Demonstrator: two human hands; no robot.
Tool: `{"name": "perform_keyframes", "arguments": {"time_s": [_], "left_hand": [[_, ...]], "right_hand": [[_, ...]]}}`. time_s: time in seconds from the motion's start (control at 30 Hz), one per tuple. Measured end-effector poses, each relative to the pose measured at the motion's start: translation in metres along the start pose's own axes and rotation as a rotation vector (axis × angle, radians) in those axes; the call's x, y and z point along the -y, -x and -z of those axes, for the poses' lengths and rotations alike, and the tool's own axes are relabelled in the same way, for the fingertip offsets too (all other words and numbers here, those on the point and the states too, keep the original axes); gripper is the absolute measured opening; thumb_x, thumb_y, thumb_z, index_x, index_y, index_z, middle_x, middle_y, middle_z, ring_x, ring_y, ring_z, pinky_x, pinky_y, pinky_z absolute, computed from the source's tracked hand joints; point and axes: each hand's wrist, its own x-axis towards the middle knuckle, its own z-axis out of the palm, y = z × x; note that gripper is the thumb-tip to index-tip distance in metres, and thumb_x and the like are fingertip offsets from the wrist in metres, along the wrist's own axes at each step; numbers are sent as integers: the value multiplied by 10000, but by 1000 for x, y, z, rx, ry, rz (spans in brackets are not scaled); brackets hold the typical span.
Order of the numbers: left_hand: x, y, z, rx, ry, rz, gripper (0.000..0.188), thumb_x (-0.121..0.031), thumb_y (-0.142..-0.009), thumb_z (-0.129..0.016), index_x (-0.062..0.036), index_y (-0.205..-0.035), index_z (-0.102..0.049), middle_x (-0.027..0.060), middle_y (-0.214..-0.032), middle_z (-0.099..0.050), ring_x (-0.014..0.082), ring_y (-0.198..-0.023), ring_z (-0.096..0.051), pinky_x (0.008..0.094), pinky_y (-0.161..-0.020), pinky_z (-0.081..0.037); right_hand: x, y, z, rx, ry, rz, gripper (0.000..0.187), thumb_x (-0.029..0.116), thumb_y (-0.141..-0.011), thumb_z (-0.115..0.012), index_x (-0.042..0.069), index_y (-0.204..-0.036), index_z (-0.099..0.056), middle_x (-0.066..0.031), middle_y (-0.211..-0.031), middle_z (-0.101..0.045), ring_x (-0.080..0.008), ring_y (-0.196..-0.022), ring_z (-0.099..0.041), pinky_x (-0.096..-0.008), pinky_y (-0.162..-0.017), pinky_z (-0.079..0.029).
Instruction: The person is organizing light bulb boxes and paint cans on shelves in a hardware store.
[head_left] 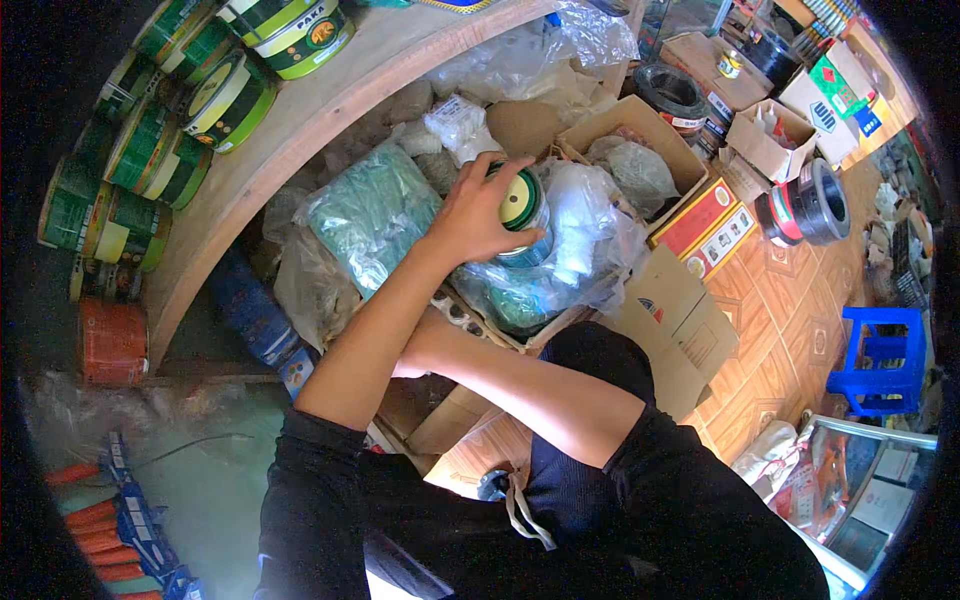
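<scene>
My left hand reaches up and forward, its fingers and thumb wrapped round a small round can with a cream lid and a dark green rim. The can is over an open box of plastic-wrapped goods, beside a white wrapped bundle. To its left lies a clear bag of green packets. My right arm crosses under my left forearm. Only the edge of my right hand shows there, near a cardboard box; its fingers are hidden.
Green cans line the curved wooden shelf at the left. Right of the bags stand an open carton, a red and yellow box and black coils. Farther right are a blue stool and a glass case.
</scene>
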Motion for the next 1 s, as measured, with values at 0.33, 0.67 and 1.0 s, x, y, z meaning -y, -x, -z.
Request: {"name": "perform_keyframes", "arguments": {"time_s": [0.33,0.67,1.0], "left_hand": [[-1,12,29,241,-17,262,1037,-433,-702,-891,-242,-1583,-379,336,-1421,-435,521,-1303,-510,531,-1093,-462],[-48,24,90,-152,-182,61,831,-437,-810,-818,-135,-1503,-472,288,-1490,-413,508,-1386,-410,588,-1157,-370],[35,-4,302,-633,-1003,160,789,-514,-839,-762,1,-1395,-541,319,-1261,-608,484,-1185,-577,542,-992,-483]], "right_hand": [[20,-3,19,119,-145,118,512,460,-962,-575,65,-1268,-688,-219,-1353,-642,-392,-1226,-595,-450,-1058,-456],[-7,-6,8,-153,-106,162,508,476,-964,-619,11,-1147,-709,-245,-1286,-669,-379,-1201,-619,-465,-1068,-464],[35,-18,57,302,58,-102,579,520,-939,-654,-33,-1093,-724,-243,-1118,-737,-385,-1033,-728,-486,-927,-582]]}}
